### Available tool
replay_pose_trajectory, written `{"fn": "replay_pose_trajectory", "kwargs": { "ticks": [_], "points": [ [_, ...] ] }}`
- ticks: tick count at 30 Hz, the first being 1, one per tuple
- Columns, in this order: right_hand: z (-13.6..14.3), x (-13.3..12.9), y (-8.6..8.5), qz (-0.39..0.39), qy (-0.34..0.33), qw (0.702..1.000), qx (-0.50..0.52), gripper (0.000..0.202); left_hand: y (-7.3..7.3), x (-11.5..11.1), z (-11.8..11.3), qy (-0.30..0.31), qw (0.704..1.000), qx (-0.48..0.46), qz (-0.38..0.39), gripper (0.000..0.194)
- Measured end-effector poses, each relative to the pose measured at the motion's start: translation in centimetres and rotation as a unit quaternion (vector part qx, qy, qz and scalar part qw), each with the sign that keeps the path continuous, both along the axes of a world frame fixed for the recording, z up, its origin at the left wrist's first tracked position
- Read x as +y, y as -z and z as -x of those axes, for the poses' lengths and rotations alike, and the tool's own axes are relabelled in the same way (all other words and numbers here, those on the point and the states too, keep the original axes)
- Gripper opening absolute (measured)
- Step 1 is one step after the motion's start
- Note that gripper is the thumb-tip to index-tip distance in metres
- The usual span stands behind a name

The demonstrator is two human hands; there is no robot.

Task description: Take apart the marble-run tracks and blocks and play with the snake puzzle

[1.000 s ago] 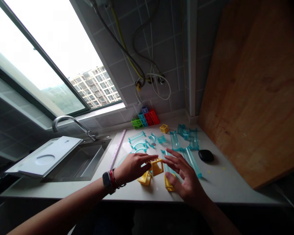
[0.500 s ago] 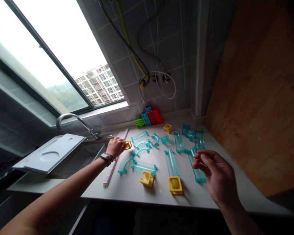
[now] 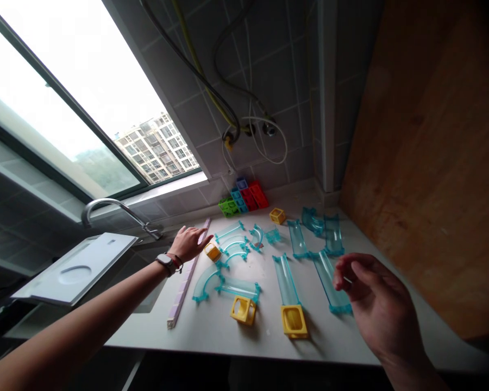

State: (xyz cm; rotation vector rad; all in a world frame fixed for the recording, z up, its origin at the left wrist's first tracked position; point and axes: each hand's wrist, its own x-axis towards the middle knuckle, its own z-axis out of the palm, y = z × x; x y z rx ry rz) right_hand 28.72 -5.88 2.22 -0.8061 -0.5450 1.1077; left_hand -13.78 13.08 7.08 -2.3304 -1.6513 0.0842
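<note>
My left hand [image 3: 188,243] is open over the back left of the counter, its fingers stretched out. Just below its thumb, a yellow cube [image 3: 212,251] with round openings rests on the counter, apart from the hand. Beside it lie curved clear-teal track pieces [image 3: 206,282] and a straight one [image 3: 238,288]. My right hand [image 3: 381,304] hovers at the right with loosely curled fingers, a gap inside them and nothing visible in its grasp. It partly covers a long teal chute [image 3: 328,277]. Two more yellow cubes, one at the front middle [image 3: 243,310] and one by a chute [image 3: 294,320], stand near the counter's edge.
A lilac strip [image 3: 183,290] lies along the left side, beside the sink with its white board [image 3: 75,269] and tap [image 3: 120,209]. Green, blue and red blocks [image 3: 248,196] stand against the wall. A wooden panel [image 3: 427,163] rises at the right.
My left hand has let go of the yellow cube, which now sits on the counter, and has lifted off with its fingers spread. My right hand stays at the right, loosely curled.
</note>
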Motion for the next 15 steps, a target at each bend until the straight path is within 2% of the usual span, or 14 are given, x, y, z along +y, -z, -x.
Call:
{"fn": "replay_pose_trajectory", "kwargs": {
  "ticks": [4, 7, 10, 13, 15],
  "points": [
    [0.2, 0.2, 0.5, 0.016, -0.017, 1.0, -0.002, 0.012, -1.0, 6.5, -3.6, 0.001, 1.0, 0.001, -0.005, 0.066],
    [0.0, 0.5, 0.8, 0.022, -0.019, 1.0, 0.0, 0.013, -1.9, 11.4, -7.2, 0.01, 1.0, -0.011, -0.012, 0.086],
    [-0.4, 1.0, 1.2, 0.021, -0.013, 1.0, -0.001, 0.013, -2.9, 15.2, -10.8, 0.031, 0.999, -0.027, -0.027, 0.1],
    [-1.1, 1.8, 1.6, 0.015, -0.007, 1.0, -0.009, 0.013, -3.7, 17.6, -13.6, 0.057, 0.997, -0.032, -0.035, 0.098],
    [-1.8, 2.2, 1.9, 0.01, 0.0, 1.0, -0.014, 0.013, -4.0, 18.7, -14.9, 0.062, 0.997, -0.028, -0.033, 0.086]
  ]
}}
